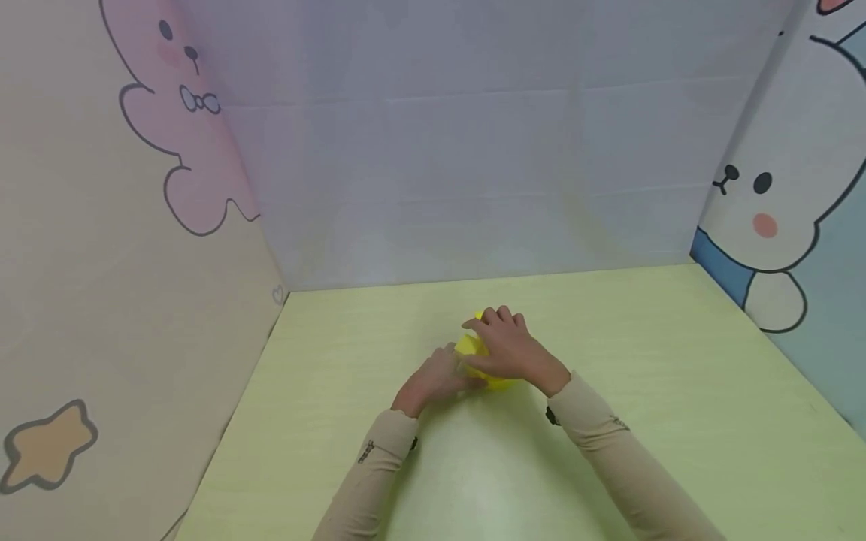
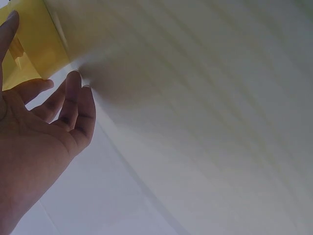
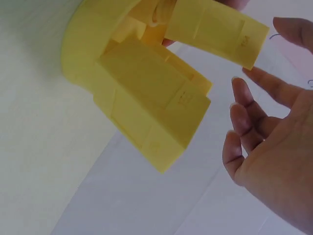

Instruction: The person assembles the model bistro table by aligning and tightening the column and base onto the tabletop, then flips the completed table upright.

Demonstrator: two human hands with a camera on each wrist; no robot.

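Observation:
A yellow piece (image 1: 471, 346) with a round, rimmed base (image 3: 78, 54) and box-shaped blocks (image 3: 156, 103) jutting from it is between both hands near the table's middle. My left hand (image 1: 440, 376) holds it from the left side; in the left wrist view its thumb lies over a yellow face (image 2: 44, 34) and the other fingers are bent. My right hand (image 1: 507, 347) is over the right side. In the right wrist view, its index fingertip touches the corner of the upper block (image 3: 215, 32), with the thumb apart from it. The head view hides much of the piece.
The pale yellow-green table (image 1: 643, 361) reaches a whitish back wall (image 1: 440, 165). Side panels stand left and right, with a pink cartoon animal (image 1: 196, 165), an orange star (image 1: 50, 443) and a white cartoon animal (image 1: 778, 150) drawn on them.

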